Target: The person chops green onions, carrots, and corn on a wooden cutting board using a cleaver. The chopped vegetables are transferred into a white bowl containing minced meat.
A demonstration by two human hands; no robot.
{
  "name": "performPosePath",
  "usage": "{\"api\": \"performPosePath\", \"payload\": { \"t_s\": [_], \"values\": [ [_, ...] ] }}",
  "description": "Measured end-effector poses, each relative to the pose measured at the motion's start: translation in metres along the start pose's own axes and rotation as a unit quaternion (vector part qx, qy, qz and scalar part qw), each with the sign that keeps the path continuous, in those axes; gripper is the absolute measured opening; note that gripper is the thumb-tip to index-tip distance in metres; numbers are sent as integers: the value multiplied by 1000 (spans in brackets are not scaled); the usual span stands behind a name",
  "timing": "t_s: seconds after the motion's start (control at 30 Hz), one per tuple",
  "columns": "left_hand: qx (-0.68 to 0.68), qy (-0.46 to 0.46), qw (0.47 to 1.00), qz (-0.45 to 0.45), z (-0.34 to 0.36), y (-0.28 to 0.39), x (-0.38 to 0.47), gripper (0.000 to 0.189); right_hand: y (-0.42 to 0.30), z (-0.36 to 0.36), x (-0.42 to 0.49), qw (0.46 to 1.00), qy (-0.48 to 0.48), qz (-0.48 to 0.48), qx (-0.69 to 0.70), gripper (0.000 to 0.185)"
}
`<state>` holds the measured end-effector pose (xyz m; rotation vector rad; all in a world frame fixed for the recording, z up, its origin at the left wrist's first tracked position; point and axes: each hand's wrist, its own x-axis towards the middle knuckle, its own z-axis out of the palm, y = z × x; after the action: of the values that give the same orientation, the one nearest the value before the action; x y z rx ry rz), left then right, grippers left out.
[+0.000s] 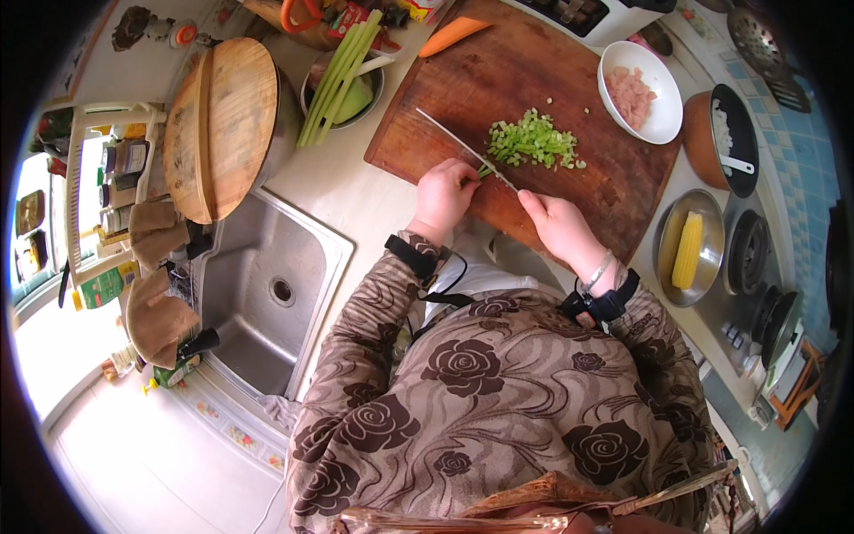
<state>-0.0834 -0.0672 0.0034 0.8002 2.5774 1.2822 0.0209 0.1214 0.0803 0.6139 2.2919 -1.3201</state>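
Note:
My right hand (551, 217) grips a kitchen knife (457, 141), its blade angled up and left over the wooden cutting board (427, 120). Close to the board's near edge, my left hand (446, 193) pinches a short bunch of green stalks (485, 171) against the blade. Just beyond the knife lies a spread of chopped green stalk pieces (530, 139). A peeled carrot (454, 35) rests at the board's far left corner. On the right part of the board, a white bowl (669, 100) holds diced pale pink meat (629, 95).
Left of the board stand a metal bowl (381, 93) with long green stalks (341, 83) and a pot under a wooden lid (233, 127). A steel sink (267, 233) is at my left. To the right are a brown pot (700, 133) and a steel bowl (712, 260) with corn (687, 250).

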Motion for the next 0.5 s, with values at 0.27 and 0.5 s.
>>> {"api": "performPosePath", "payload": {
  "t_s": [0.27, 0.5],
  "values": [
    [15, 19, 1000, 17, 13, 6, 9, 9, -1, -8, -7, 999, 2, 24, 42, 56],
    [22, 30, 999, 37, 20, 4, 12, 8, 6, -8, -4, 997, -15, 63, 45, 56]
  ]
}}
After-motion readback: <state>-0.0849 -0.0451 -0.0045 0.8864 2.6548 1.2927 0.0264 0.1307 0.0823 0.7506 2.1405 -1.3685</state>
